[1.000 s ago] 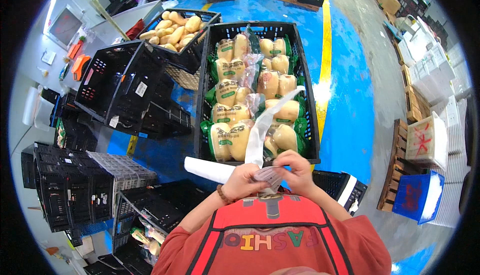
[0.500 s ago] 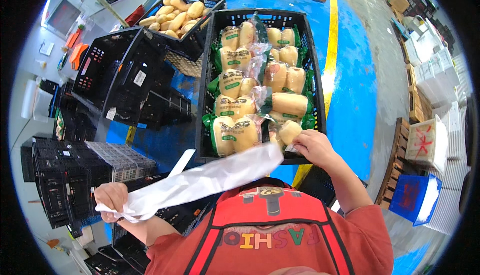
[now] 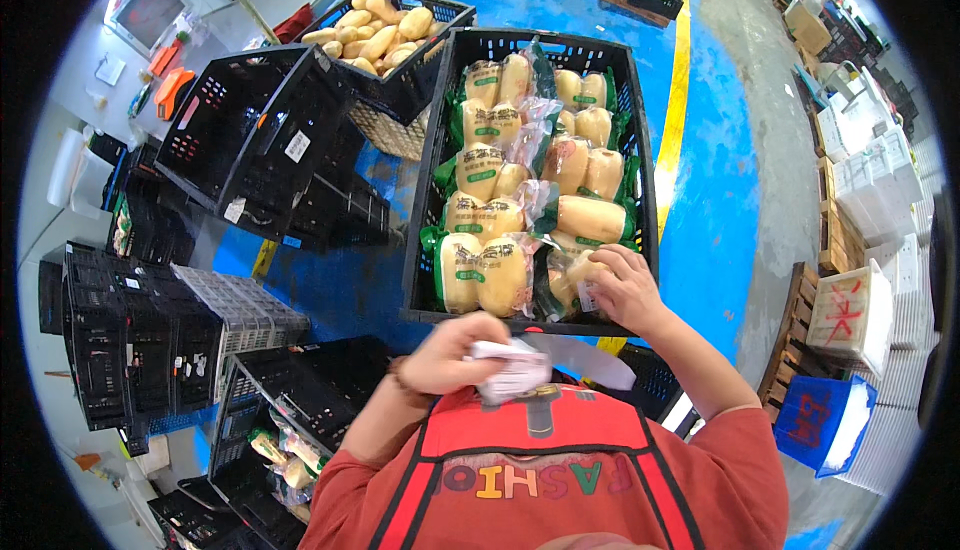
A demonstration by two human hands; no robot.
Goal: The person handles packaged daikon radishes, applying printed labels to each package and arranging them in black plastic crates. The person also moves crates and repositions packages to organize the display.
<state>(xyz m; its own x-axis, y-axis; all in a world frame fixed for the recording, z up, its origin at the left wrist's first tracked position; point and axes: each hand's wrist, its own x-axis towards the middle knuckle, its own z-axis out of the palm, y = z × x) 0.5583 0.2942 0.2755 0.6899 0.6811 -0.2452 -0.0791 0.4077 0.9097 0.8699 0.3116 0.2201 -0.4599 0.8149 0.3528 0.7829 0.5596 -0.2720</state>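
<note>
Bagged vegetables [image 3: 563, 281] partly hidden, right hand [image 3: 628, 290] touching, grip unclear, left hand [image 3: 452, 355] pinching paper [image 3: 518, 372]

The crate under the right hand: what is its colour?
The crate is black; the head view shows it best.

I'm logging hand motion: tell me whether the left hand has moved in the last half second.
Yes, rightward: earlier left of the black plastic crate of bagged vegetables, the left hand is now in front of its near rim.
</note>
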